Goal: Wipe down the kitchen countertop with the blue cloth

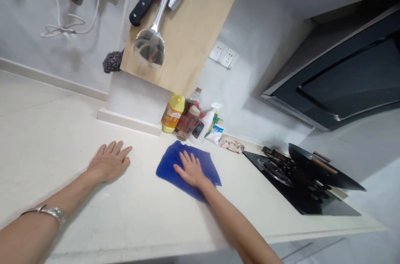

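A blue cloth (209, 164) lies spread on the white countertop (131, 214). My right hand (191, 168) rests on top of it, palm down with the fingers spread. To the left, my left hand (110, 162) lies flat on the bare counter, fingers apart and holding nothing. A silver bracelet (51, 210) circles the left wrist. Just behind the cloth stand a yellow detergent bottle (173, 115), a jar with reddish contents (188, 123) and a white spray bottle (202, 127).
A black gas stove (300, 189) with a wok (321, 168) is at the right. A wooden board (190, 26) with a knife (144, 6) and a spatula (150, 45) hangs above the counter. A crumpled rag (231, 145) and a packet (215, 133) lie near the wall.
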